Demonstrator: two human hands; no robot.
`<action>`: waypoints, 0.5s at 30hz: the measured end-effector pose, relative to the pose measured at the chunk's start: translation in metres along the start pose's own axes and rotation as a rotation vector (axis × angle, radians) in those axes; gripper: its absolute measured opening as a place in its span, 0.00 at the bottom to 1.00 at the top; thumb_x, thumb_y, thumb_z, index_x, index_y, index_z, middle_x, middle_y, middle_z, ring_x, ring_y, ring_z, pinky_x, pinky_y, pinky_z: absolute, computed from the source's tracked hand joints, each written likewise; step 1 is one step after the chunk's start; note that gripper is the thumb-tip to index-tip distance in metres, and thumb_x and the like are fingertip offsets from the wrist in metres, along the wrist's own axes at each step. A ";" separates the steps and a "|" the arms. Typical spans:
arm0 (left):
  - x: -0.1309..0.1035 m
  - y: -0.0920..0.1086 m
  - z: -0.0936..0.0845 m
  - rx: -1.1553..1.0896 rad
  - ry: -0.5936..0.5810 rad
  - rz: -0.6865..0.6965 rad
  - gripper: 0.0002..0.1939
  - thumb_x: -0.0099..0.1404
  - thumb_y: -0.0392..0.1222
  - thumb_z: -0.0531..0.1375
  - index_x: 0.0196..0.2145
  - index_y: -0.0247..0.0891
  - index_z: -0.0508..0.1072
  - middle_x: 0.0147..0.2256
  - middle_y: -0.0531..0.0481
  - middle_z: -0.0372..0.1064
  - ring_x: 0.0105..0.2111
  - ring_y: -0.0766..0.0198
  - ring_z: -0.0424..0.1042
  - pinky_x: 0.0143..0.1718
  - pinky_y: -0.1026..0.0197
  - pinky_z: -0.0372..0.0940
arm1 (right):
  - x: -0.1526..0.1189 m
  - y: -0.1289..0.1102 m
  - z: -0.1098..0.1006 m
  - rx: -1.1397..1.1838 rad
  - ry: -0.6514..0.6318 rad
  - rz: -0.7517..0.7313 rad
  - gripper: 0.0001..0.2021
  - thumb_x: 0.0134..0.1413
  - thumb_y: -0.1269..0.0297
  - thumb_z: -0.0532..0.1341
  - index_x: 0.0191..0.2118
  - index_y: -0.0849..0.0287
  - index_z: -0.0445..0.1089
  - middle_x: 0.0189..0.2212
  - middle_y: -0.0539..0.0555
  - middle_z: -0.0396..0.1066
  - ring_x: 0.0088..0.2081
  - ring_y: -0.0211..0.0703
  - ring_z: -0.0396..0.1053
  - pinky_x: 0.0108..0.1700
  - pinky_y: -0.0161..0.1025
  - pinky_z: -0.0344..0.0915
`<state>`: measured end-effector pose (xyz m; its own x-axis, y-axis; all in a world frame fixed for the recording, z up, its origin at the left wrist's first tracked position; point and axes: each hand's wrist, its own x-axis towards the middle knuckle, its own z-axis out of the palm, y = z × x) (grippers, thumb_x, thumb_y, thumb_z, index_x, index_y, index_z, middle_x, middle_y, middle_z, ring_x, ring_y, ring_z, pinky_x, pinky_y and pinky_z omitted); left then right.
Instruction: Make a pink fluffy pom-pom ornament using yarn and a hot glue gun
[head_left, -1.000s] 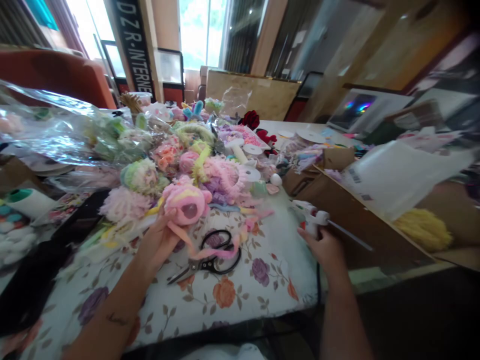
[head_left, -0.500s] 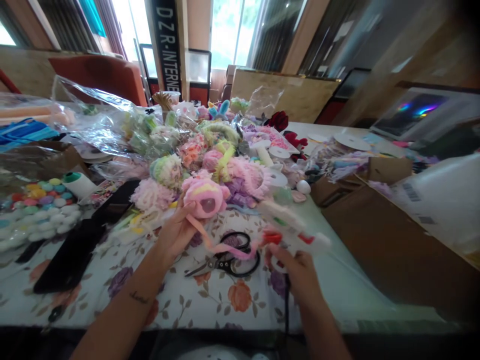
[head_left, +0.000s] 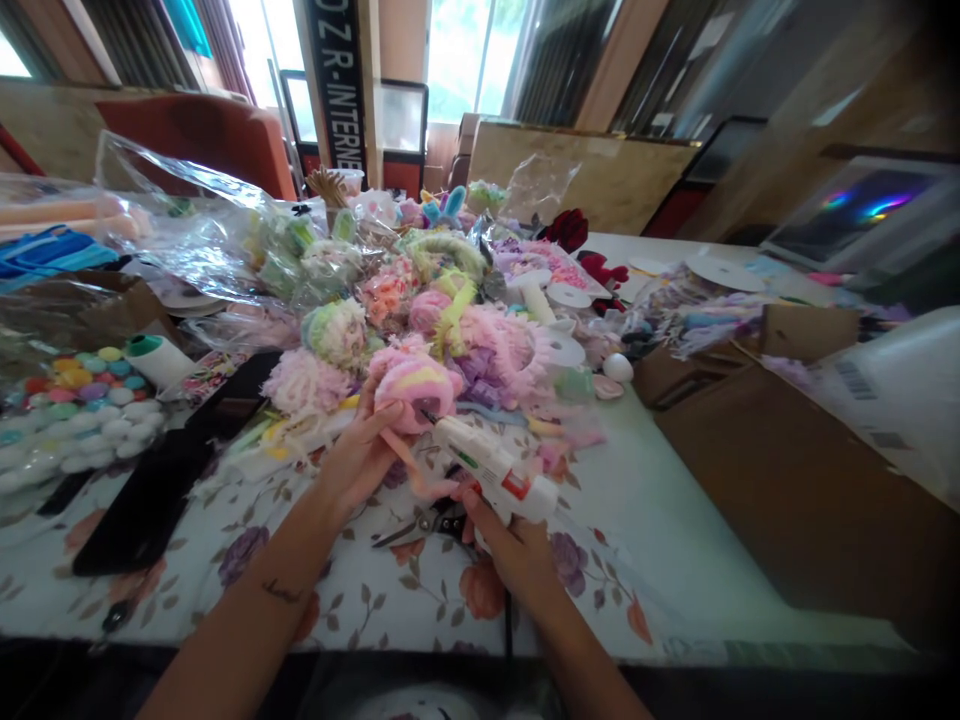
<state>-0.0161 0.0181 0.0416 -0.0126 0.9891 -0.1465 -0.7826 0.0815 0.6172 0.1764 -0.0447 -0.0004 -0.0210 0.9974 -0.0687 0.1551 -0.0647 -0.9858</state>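
My left hand (head_left: 364, 455) is closed on a fluffy pink plush piece (head_left: 420, 385) with a yellow stripe and a dark round opening. A peach-pink strip (head_left: 412, 465) hangs from it toward my right hand. My right hand (head_left: 502, 540) grips a white glue gun (head_left: 487, 460) with red parts, its dark nozzle at the opening of the plush piece. Black-handled scissors (head_left: 420, 527) lie on the floral cloth below, their handles mostly hidden behind my right hand and the gun.
Yarn, plush pieces and flowers (head_left: 480, 330) are heaped behind my hands. Colored pompoms (head_left: 82, 410), a black phone-like slab (head_left: 139, 510) and a thread cone (head_left: 157, 360) are at left. A cardboard box (head_left: 795, 490) stands at right.
My right hand has moved left with the glue gun, bringing the nozzle to the plush piece and covering the scissors' handles. My left hand still holds the piece.
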 end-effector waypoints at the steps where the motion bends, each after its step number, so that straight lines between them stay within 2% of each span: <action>1: 0.000 0.000 0.000 0.003 0.001 0.000 0.31 0.64 0.25 0.62 0.62 0.47 0.67 0.37 0.52 0.76 0.38 0.65 0.77 0.46 0.60 0.75 | 0.001 0.002 0.000 -0.017 0.002 -0.001 0.25 0.55 0.37 0.63 0.27 0.58 0.74 0.16 0.50 0.68 0.19 0.39 0.62 0.24 0.37 0.58; 10: -0.001 -0.001 0.001 0.016 -0.031 0.011 0.35 0.63 0.26 0.64 0.65 0.49 0.65 0.36 0.54 0.76 0.37 0.66 0.77 0.46 0.61 0.74 | 0.002 0.012 -0.001 -0.055 -0.006 -0.010 0.23 0.57 0.40 0.63 0.30 0.57 0.74 0.16 0.50 0.70 0.19 0.39 0.63 0.22 0.37 0.58; 15: -0.002 0.000 0.002 0.033 -0.030 0.000 0.38 0.62 0.26 0.64 0.66 0.50 0.63 0.41 0.52 0.77 0.37 0.66 0.77 0.47 0.61 0.74 | 0.003 0.013 -0.001 -0.057 -0.007 -0.048 0.21 0.58 0.42 0.63 0.30 0.57 0.73 0.16 0.49 0.69 0.18 0.39 0.63 0.22 0.37 0.58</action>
<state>-0.0147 0.0165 0.0436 0.0062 0.9923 -0.1239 -0.7617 0.0850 0.6423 0.1796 -0.0427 -0.0135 -0.0369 0.9991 -0.0226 0.2101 -0.0144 -0.9776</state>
